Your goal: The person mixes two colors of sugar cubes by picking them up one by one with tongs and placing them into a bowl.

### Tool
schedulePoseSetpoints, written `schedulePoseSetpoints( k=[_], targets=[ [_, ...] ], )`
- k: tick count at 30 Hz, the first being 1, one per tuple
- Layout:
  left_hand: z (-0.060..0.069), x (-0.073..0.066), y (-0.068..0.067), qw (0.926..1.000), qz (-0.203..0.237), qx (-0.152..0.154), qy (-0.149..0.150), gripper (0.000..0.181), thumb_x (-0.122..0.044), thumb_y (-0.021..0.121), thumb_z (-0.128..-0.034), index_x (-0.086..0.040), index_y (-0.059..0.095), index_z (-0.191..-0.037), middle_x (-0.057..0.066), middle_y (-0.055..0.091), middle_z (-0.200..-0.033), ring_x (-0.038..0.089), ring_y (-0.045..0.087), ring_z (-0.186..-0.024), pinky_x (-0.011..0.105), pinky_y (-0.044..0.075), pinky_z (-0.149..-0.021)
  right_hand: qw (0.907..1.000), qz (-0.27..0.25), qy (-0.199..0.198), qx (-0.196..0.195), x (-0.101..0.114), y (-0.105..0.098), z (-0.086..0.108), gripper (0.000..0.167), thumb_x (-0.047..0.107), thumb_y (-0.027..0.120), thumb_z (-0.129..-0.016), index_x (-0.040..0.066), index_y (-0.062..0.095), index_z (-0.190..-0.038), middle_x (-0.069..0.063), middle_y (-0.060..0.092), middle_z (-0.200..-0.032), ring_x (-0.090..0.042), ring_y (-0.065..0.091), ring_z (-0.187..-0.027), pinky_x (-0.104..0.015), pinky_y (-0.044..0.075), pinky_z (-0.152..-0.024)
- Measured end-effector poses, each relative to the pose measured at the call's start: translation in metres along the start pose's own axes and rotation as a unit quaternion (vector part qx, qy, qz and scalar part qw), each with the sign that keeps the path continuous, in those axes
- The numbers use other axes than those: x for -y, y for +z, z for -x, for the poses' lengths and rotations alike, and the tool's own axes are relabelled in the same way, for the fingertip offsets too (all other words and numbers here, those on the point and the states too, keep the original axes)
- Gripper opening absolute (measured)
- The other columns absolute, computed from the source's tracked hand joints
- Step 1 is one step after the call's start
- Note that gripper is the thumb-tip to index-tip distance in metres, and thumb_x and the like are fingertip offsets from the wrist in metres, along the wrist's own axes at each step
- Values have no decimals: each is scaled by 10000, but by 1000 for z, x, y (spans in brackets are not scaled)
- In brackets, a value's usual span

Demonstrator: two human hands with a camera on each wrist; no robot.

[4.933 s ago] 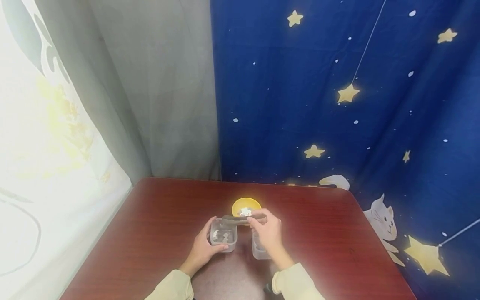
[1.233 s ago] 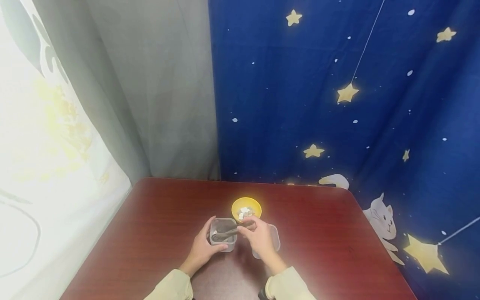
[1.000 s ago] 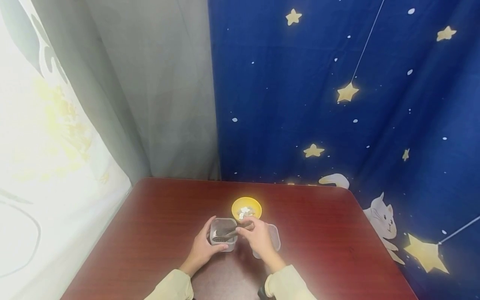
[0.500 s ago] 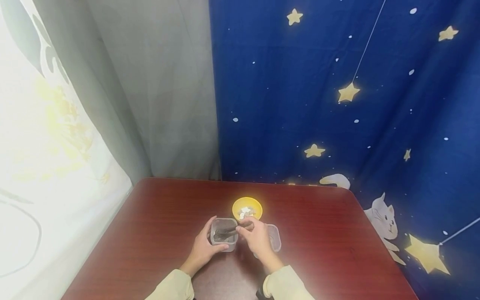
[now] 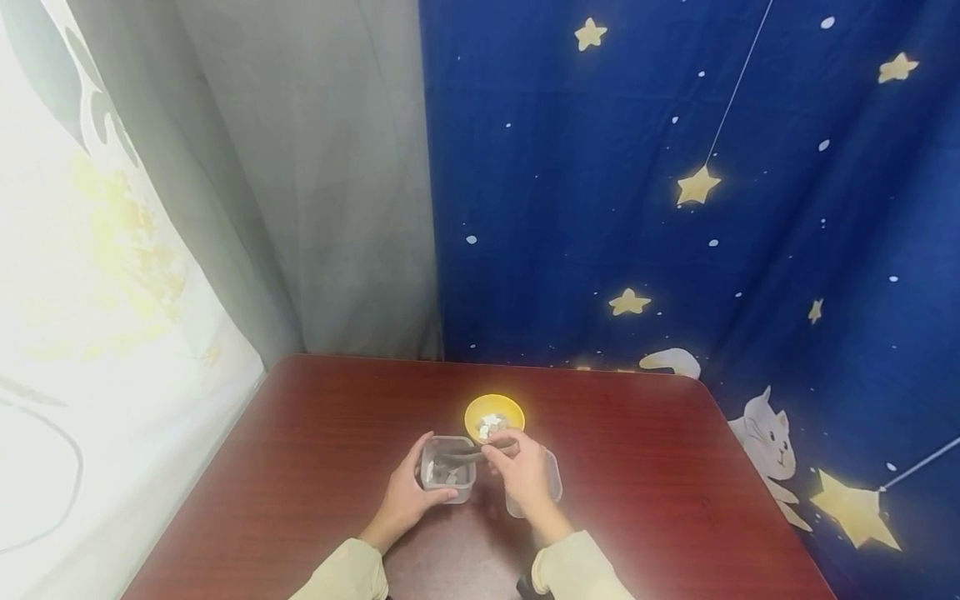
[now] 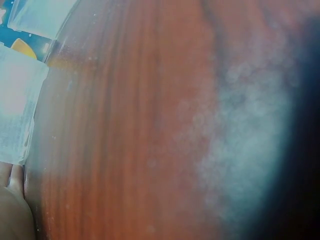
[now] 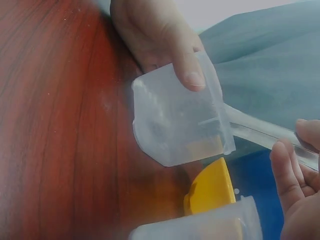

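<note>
My left hand (image 5: 403,493) holds a clear square plastic container (image 5: 461,495) by its sides on the table; a few small pale pieces (image 5: 452,477) lie in it. Between thumb and fingers, my right hand (image 5: 527,477) pinches grey tongs (image 5: 461,456), whose far end is over the container's opening. In the right wrist view the tongs (image 7: 260,131) look translucent and enter the container (image 7: 170,115) past its rim. Whether their tips hold a piece is unclear. A yellow bowl (image 5: 472,410) with several whitish pieces (image 5: 491,426) stands just beyond my hands.
A second clear container (image 5: 555,479) stands on the right, partly hidden under my right hand. The dark red table (image 5: 337,417) reaches back to a grey curtain (image 5: 352,208) and a blue star-patterned curtain (image 5: 540,208). A bright white curtain (image 5: 112,333) hangs at the left.
The tongs dipped into the left container, and have now risen slightly toward its rim, with my right hand shifting a little right. My left hand and the container have stayed put.
</note>
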State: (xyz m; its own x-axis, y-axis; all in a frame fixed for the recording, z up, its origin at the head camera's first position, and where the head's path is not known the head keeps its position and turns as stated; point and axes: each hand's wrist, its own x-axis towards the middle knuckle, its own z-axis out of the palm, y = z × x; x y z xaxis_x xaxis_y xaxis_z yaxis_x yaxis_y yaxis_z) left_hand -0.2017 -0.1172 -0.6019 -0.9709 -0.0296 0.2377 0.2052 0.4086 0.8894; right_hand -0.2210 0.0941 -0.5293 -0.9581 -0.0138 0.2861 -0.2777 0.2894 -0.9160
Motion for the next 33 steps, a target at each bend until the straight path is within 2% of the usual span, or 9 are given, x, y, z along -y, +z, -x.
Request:
schedulePoseSetpoints(
  k=[3, 6, 10, 13, 16, 20, 26, 33],
  targets=[
    [0, 0, 0, 10000, 1, -11, -4, 1094, -354, 940, -561, -218, 379, -1490, 46, 592, -1288, 182, 610, -1031, 394, 494, -888, 9999, 4, 105, -126, 3, -3, -1, 142, 158, 802, -797, 115, 721, -906, 14, 677, -636, -269, 670, -543, -302, 542, -488],
    [0, 0, 1, 10000, -2, -6, -20, 1094, -347, 939, -565, -221, 371, -1491, 56, 585, -1293, 200, 606, -1042, 411, 489, -895, 9996, -17, 166, -235, 7, -7, -2, 145, 177, 802, -800, 125, 718, -907, 14, 665, -616, -195, 658, -522, -290, 540, -493],
    [0, -1, 1, 10000, 35, 9, -88, 1090, -335, 942, -564, -240, 371, -1488, 49, 567, -1323, 211, 598, -1069, 427, 475, -920, 9990, -257, 135, -326, 12, -13, -4, 149, 158, 804, -797, 112, 712, -904, -15, 658, -610, -154, 642, -507, -300, 545, -490],
    [1, -2, 1, 9999, 55, 21, -114, 1084, -328, 942, -570, -240, 372, -1487, 40, 556, -1343, 212, 591, -1086, 435, 466, -934, 9984, -389, 195, -366, 20, -17, -6, 159, 101, 795, -798, 44, 707, -918, -68, 660, -620, -240, 656, -524, -348, 556, -493],
    [2, -3, 0, 9999, 48, 29, -156, 1082, -325, 942, -573, -239, 371, -1488, 33, 555, -1342, 207, 584, -1099, 439, 458, -942, 9974, -483, 294, -436, 24, -20, -7, 174, 83, 795, -795, 20, 710, -933, -83, 664, -634, -263, 660, -542, -380, 561, -506],
    [2, -2, 0, 9997, 82, 47, -207, 1084, -319, 942, -572, -236, 369, -1488, 40, 559, -1335, 214, 582, -1107, 446, 454, -947, 9960, -639, 236, -577, 23, -24, -9, 188, 99, 806, -787, 36, 715, -939, -72, 674, -655, -235, 663, -555, -406, 564, -519],
    [3, -2, 0, 9994, 234, 70, -232, 1101, -300, 946, -554, -233, 370, -1490, 68, 560, -1333, 227, 581, -1113, 447, 456, -956, 9937, -674, 78, -893, 27, -34, -13, 182, 126, 809, -781, 56, 713, -918, -69, 676, -648, -361, 672, -602, -449, 566, -545],
    [1, -2, 0, 9992, 346, 103, -180, 1112, -281, 944, -565, -191, 353, -1502, 93, 551, -1338, 236, 586, -1107, 431, 477, -937, 9899, -802, 7, -1171, 34, -48, -19, 233, 128, 797, -799, -8, 692, -958, -104, 685, -673, -344, 671, -578, -450, 566, -556]
  ],
)
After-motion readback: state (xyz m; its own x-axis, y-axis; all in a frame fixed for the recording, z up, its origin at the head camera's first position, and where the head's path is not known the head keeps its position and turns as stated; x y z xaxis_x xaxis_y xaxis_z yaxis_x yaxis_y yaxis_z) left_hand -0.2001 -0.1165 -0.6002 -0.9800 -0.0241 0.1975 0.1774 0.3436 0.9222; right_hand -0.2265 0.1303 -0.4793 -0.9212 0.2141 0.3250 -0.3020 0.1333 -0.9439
